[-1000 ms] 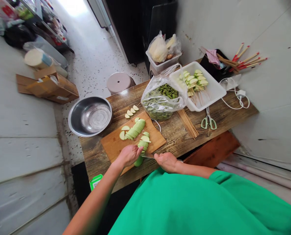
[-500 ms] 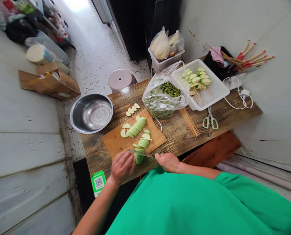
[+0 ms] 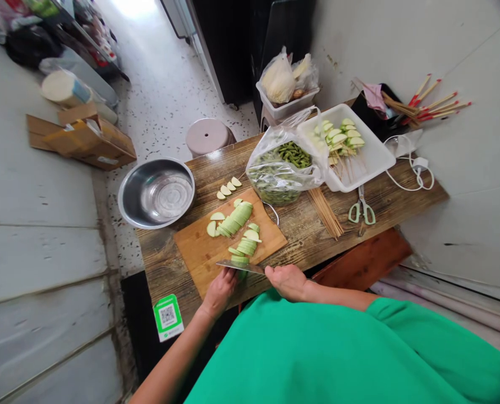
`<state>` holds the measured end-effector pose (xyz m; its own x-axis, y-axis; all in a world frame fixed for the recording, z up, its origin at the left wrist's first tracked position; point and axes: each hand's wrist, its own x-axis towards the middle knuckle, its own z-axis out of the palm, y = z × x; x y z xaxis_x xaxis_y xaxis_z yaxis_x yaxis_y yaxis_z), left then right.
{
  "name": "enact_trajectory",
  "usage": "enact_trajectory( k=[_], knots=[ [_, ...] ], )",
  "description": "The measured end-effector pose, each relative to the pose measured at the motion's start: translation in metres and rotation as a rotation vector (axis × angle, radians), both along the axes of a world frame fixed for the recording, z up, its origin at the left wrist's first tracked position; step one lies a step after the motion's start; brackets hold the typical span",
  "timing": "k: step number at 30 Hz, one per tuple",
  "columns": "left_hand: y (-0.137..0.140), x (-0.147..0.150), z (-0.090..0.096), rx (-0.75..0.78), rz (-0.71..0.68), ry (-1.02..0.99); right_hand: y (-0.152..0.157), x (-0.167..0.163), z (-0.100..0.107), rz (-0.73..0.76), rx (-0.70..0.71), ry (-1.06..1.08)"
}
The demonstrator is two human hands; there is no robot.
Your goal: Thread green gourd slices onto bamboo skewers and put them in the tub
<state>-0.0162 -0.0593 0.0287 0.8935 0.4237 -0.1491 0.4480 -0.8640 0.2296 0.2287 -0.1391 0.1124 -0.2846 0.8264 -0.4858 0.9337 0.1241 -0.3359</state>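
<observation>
My right hand is closed round the handle of a kitchen knife, whose blade lies across a pale green zucchini near the front edge of the cutting board. Fingers bent, my left hand grips the uncut end of the zucchini, just on the near side of the blade. Beyond the knife, a row of cut slices leans together, with a second pile of zucchini slices further back. Several half-round slices on a skewer lie behind the board.
A steel bowl stands left. Behind the board are a plastic bag of green beans and a white tray of skewered slices. Bamboo skewers and scissors lie right. A QR-code card hangs at the table's front left.
My left hand has shifted slightly right and down, its fingers now tucked closer behind the blade. The knife blade shows more broadly and has moved slightly left.
</observation>
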Motion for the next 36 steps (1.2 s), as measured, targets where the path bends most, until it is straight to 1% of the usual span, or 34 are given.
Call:
enact_trajectory(
  k=[5,8,13,17,20,23,27,30,34,36],
  knots=[
    [-0.001,0.0,-0.002,-0.05,0.022,0.032,0.001,0.0,-0.002,0.0,-0.007,0.006],
    [-0.001,0.003,0.003,-0.075,0.034,0.048,0.003,0.0,-0.001,0.01,-0.017,-0.003],
    [-0.002,0.009,0.013,-0.065,0.046,0.028,0.006,0.001,0.003,0.015,-0.057,-0.004],
    [0.0,0.01,0.016,-0.067,0.043,0.013,0.008,0.002,0.004,0.017,-0.086,0.018],
    [0.002,0.01,0.015,-0.093,0.042,0.02,0.008,0.001,0.002,0.01,-0.109,0.026],
    [0.002,0.01,0.014,-0.109,0.056,0.015,0.008,-0.002,-0.004,0.004,-0.128,0.023],
    [0.0,0.011,0.013,-0.076,0.06,-0.004,0.008,-0.007,-0.017,-0.025,-0.157,-0.011],
    [0.0,0.01,0.013,-0.044,0.05,-0.014,0.008,-0.008,-0.023,-0.035,-0.151,-0.013],
    [0.003,0.004,0.013,0.055,0.036,-0.043,0.007,-0.005,-0.021,-0.029,-0.122,0.003],
    [0.005,0.0,0.012,0.079,0.037,-0.068,0.006,-0.003,-0.018,-0.021,-0.109,0.015]
  ],
)
